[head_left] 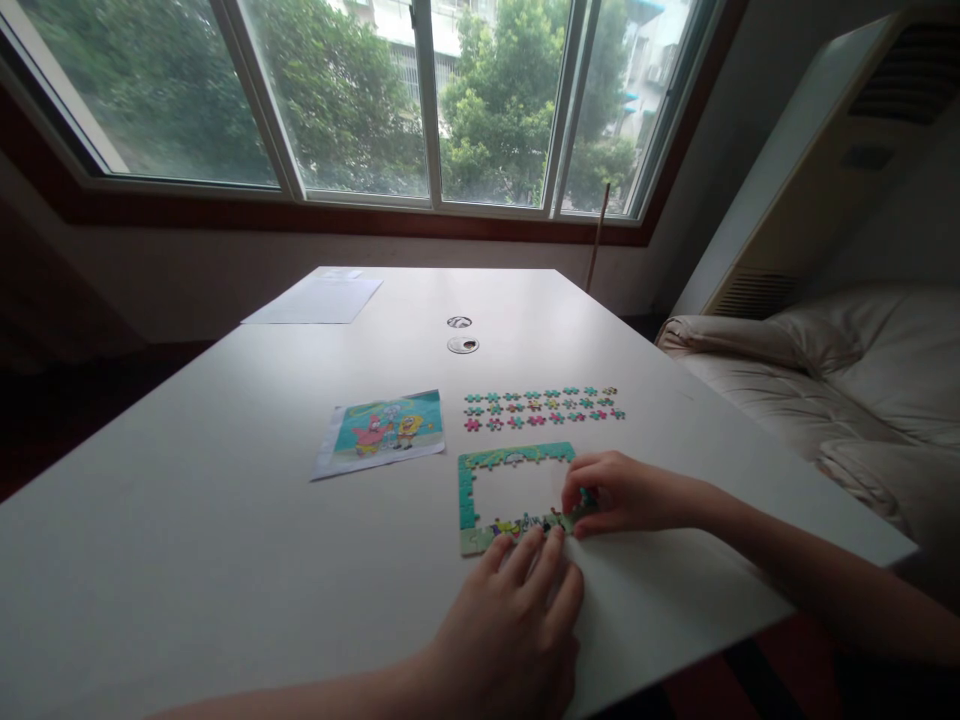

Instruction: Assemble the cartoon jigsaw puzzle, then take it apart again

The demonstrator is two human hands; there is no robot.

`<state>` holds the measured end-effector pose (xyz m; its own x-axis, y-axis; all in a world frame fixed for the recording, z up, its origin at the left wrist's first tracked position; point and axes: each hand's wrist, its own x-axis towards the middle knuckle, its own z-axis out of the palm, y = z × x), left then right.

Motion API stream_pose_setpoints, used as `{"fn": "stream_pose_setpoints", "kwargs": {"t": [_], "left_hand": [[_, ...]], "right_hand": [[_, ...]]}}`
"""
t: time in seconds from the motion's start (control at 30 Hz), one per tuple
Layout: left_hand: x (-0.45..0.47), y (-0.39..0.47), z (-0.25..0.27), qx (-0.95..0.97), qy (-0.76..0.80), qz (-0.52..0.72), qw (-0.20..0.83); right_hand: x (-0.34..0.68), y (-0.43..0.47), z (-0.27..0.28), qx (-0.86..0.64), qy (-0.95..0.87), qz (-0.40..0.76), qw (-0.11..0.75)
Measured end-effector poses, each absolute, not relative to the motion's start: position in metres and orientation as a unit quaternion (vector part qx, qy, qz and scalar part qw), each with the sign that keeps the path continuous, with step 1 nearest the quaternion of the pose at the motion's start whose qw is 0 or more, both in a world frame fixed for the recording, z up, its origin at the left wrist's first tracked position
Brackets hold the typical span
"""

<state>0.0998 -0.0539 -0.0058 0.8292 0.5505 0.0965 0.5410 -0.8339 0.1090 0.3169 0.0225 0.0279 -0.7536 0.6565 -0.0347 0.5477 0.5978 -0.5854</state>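
A jigsaw puzzle border [466,495] in teal and green lies on the white table, its middle showing bare tabletop. My left hand [517,610] rests with its fingers spread and the fingertips on the border's lower edge. At the right edge, my right hand [626,492] is closed in a pinch around a small teal puzzle piece [589,496], mostly hidden by the fingers. Beyond the border, loose puzzle pieces [534,407] are laid out in three rows. A printed cartoon picture [388,428] lies to the left of them.
White paper sheets [315,298] lie at the table's far left. Two round metallic inserts [462,345] sit in the white tabletop [225,500]. On the right stands a beige sofa [885,400], and a window [435,110] is behind the table.
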Motion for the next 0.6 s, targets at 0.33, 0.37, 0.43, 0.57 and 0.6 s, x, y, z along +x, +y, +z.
{"fn": "stream_pose_setpoints", "kwargs": {"t": [0.33,0.37,0.43,0.57,0.6], "left_hand": [[0.105,-0.05,0.01,0.941,0.318,0.05,0.103],[0.105,-0.049,0.012,0.939,0.322,0.048,0.11],[0.104,-0.048,0.016,0.937,0.322,0.043,0.126],[0.099,-0.045,0.028,0.94,0.299,0.015,0.164],[0.097,-0.045,0.032,0.941,0.291,0.007,0.171]], "right_hand": [[0.314,0.02,0.029,-0.341,-0.888,0.295,0.089],[0.314,0.02,0.029,-0.341,-0.888,0.296,0.086],[0.314,0.02,0.03,-0.339,-0.889,0.298,0.082],[0.316,0.022,0.034,-0.325,-0.896,0.293,0.079],[0.318,0.024,0.036,-0.326,-0.897,0.287,0.082]]}}
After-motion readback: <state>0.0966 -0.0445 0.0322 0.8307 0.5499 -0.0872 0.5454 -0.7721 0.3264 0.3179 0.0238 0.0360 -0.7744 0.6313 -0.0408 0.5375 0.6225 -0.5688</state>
